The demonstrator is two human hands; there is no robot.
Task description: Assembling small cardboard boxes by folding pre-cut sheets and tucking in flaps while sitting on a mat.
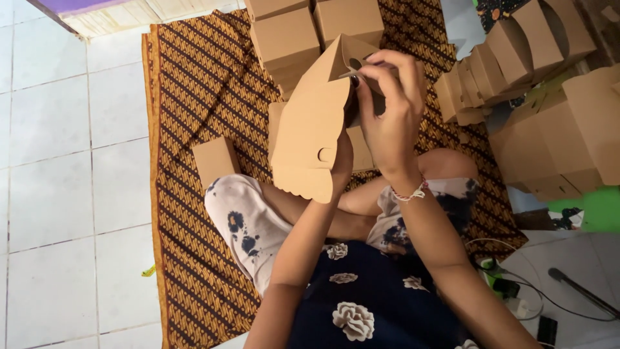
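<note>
A brown cardboard box [313, 126], partly folded with a scalloped flap at its lower end, is held up in front of me. My left hand [342, 165] grips it from behind, mostly hidden by the flap. My right hand [391, 106] pinches a tab at the box's upper right corner, fingers bent over the edge. A thread bracelet sits on that wrist. I sit cross-legged on a patterned brown mat [194, 84].
Folded cardboard boxes [287, 39] are stacked ahead, and a long row [516, 45] plus larger ones [562, 139] lie to the right. A small box [215, 160] sits by my left knee. White tile floor [58, 161] on the left; cables [516, 291] at lower right.
</note>
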